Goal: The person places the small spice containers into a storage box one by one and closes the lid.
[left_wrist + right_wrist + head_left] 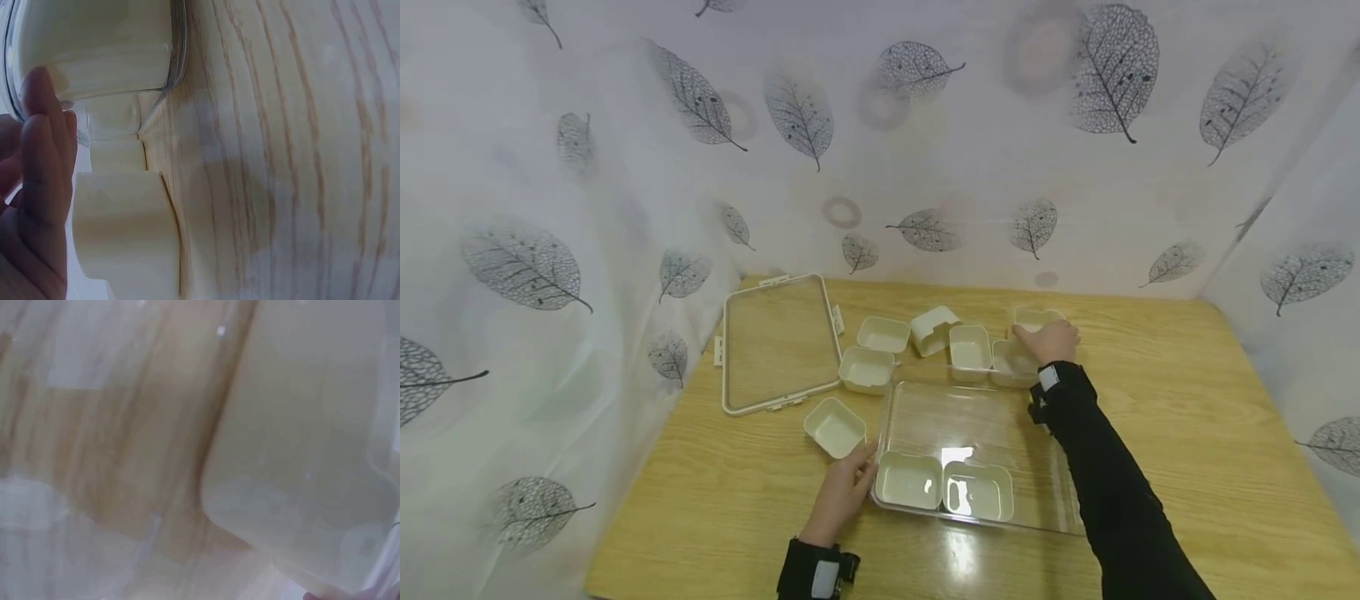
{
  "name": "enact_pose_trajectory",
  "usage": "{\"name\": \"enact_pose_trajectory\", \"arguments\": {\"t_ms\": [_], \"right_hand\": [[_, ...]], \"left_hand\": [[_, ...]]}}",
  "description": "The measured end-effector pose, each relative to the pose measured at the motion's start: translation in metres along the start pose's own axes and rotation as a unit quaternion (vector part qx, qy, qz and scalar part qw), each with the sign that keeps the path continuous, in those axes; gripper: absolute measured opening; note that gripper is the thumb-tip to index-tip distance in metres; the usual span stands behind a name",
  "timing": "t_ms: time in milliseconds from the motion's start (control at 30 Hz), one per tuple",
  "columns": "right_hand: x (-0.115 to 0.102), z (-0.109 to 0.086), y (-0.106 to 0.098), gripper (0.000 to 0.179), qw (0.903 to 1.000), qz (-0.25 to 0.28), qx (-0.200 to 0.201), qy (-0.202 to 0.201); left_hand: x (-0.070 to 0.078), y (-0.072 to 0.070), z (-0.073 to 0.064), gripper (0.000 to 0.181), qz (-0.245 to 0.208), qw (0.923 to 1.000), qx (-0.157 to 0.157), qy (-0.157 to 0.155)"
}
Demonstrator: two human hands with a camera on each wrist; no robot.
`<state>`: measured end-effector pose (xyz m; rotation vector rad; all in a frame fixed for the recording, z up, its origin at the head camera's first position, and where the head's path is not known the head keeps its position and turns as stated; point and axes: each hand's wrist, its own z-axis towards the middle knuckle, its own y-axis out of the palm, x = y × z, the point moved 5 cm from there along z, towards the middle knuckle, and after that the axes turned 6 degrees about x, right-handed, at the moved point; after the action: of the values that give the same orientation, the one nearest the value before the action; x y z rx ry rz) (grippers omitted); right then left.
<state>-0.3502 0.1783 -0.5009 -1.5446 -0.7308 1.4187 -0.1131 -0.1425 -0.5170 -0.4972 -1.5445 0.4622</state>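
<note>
A clear plastic box (970,400) lies on the table, with two small cream bins inside along its near side: a left one (910,482) and a right one (979,492). My left hand (838,497) rests against the box's left wall near the front corner; in the left wrist view its fingers (47,144) lie nearly straight along the clear wall. Past the box's far edge, my right hand (1051,340) grips another cream bin (1032,316) by its rim, thumb on the near side. The right wrist view mostly shows a cream bin (294,456) through clear plastic.
A cream-rimmed clear lid (782,346) with side clips lies at the back left. Several cream bins stand behind the box, one tipped on its side (934,330). A single bin (835,428) sits left of the box. A leaf-print curtain (865,200) hangs behind the table.
</note>
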Motion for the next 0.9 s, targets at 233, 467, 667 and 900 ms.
{"name": "enact_pose_trajectory", "arguments": {"t_ms": [233,467,667,900], "right_hand": [[0.005,0.003,-0.018,0.085,0.9989,0.039,0.026,-0.005],[-0.008,-0.006,-0.046,0.069,0.9936,0.083,0.06,-0.049],[-0.026,-0.023,-0.07,0.058,0.9848,0.107,0.076,-0.113],[-0.027,-0.045,-0.085,0.065,0.9847,0.106,0.048,-0.13]], "left_hand": [[0.002,0.002,-0.001,0.036,0.008,1.0,0.001,0.001],[0.004,0.002,-0.003,0.036,0.004,1.0,0.001,0.002],[0.003,0.002,-0.002,0.035,0.013,0.9999,0.003,0.005],[0.004,0.0,0.001,0.035,0.015,0.9999,0.002,-0.003]]}}
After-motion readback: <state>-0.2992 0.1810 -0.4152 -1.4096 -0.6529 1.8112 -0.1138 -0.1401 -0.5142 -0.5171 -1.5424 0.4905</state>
